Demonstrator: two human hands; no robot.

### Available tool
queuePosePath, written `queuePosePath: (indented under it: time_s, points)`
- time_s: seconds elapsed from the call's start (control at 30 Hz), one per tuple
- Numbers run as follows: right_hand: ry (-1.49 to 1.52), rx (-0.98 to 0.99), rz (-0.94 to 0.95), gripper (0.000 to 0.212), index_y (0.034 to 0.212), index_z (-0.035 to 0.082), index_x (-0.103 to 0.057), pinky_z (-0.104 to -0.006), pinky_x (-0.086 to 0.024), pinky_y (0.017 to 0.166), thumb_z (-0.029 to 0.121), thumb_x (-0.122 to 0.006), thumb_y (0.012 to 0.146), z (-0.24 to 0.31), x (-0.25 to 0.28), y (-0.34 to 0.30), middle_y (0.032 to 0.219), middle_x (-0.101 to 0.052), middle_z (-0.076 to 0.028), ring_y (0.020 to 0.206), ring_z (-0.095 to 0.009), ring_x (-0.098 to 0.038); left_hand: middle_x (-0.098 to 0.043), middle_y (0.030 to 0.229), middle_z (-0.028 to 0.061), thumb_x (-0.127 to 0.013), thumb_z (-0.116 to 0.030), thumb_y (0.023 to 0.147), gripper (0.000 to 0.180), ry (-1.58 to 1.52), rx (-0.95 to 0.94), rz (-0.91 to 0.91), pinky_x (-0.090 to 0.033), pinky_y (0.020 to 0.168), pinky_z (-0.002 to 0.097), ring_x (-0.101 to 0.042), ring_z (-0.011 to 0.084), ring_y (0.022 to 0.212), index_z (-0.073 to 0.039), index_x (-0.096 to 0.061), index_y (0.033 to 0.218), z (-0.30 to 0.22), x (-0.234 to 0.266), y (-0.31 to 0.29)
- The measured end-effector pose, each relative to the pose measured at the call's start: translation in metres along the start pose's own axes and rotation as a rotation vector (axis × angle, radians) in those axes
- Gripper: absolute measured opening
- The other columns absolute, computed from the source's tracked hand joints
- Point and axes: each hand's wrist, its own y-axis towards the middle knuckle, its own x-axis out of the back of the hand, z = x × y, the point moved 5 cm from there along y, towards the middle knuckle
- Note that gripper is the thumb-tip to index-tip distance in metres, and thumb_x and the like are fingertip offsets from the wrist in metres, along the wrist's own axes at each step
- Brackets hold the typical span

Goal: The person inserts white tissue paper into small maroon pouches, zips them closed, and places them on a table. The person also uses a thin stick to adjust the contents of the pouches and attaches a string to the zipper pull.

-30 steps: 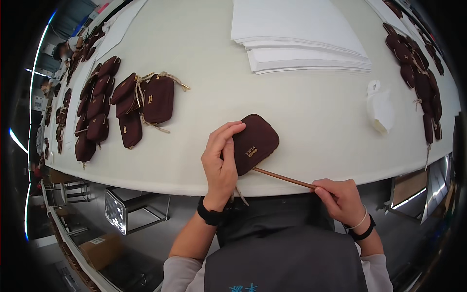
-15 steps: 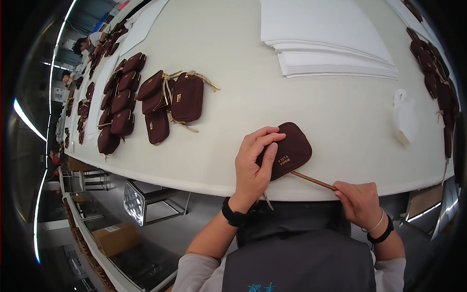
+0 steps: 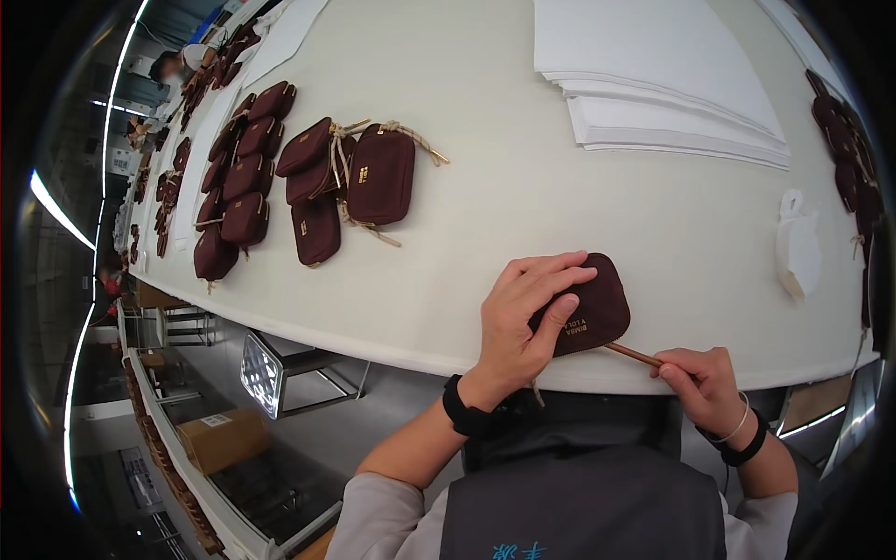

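Observation:
A small dark maroon zip pouch (image 3: 605, 297) with gold lettering lies near the table's front edge. Across it rests my left hand (image 3: 534, 313), fingers over the top and thumb on the near side, holding it down. My right hand (image 3: 698, 381) grips a thin brown stick (image 3: 635, 355) by its outer end. The stick's other end meets the pouch's lower edge and is hidden there; whether it goes inside I cannot tell. A light cord hangs below my left wrist over the table edge.
Left of my hands lies a loose group of maroon pouches (image 3: 381, 177) with beige cords, beside stacked rows of pouches (image 3: 247, 177). White sheets (image 3: 672, 121) are piled at the far side. A white roll-like item (image 3: 798, 247) and more pouches (image 3: 845, 154) are on the right. Other people work far left.
My right hand has come closer to the pouch, so less of the stick shows. My left hand keeps its hold. The whole view has shifted slightly.

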Motion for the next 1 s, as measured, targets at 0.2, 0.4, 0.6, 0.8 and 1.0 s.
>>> queuePosePath:
  time_s: [0.2,0.4,0.6,0.8,1.0]
  points:
    - [0.074,-0.011,-0.001,0.017,0.095,0.001,-0.074,-0.0243,-0.038,0.048,0.014,-0.063,0.097,-0.003,-0.004,-0.005,0.057,-0.055,-0.005,0.047,-0.010,-0.045,-0.042,0.152,0.0206,-0.036,-0.031,0.105,0.057,-0.584,-0.002,-0.204,-0.043,0.109,0.0415,-0.050,0.0291,0.134,0.005,-0.034,0.149,-0.006,0.016,-0.013]
    - [0.337,0.050,-0.022,0.031,0.099,-0.004,-0.075,-0.0232,-0.043,0.053,0.026,-0.067,0.095,-0.027,0.003,-0.026,0.079,-0.075,-0.012,0.053,-0.007,-0.053,-0.052,0.137,0.0265,-0.060,0.004,0.090,0.073,-0.649,-0.193,-0.079,-0.039,0.114,0.0491,-0.055,0.0365,0.131,-0.001,-0.022,0.153,-0.062,0.023,-0.008]
    - [0.416,0.076,-0.046,0.034,0.095,-0.003,-0.076,-0.0260,-0.052,0.060,0.030,-0.071,0.092,-0.037,0.003,-0.030,0.077,-0.075,-0.016,0.065,-0.018,-0.071,-0.063,0.124,0.0234,-0.062,0.007,0.089,0.078,-0.671,-0.221,-0.115,-0.034,0.118,0.0496,-0.058,0.0299,0.127,0.003,-0.021,0.154,-0.085,0.023,-0.007]
    - [0.460,0.080,-0.065,0.034,0.097,-0.003,-0.076,-0.0246,-0.050,0.059,0.030,-0.074,0.091,-0.034,-0.003,-0.033,0.076,-0.075,-0.014,0.066,-0.017,-0.071,-0.064,0.120,0.0200,-0.061,0.006,0.090,0.074,-0.701,-0.250,-0.116,-0.034,0.117,0.0510,-0.061,0.0299,0.123,0.003,-0.024,0.154,-0.084,0.026,-0.011]
    - [0.336,0.073,-0.110,0.032,0.098,-0.002,-0.076,-0.0220,-0.043,0.054,0.030,-0.071,0.094,-0.029,-0.009,-0.042,0.075,-0.074,-0.011,0.057,-0.009,-0.059,-0.064,0.118,0.0167,-0.052,0.001,0.097,0.059,-0.809,-0.186,-0.223,-0.032,0.119,0.0511,-0.060,0.0298,0.121,0.004,-0.032,0.152,-0.072,0.035,-0.019]
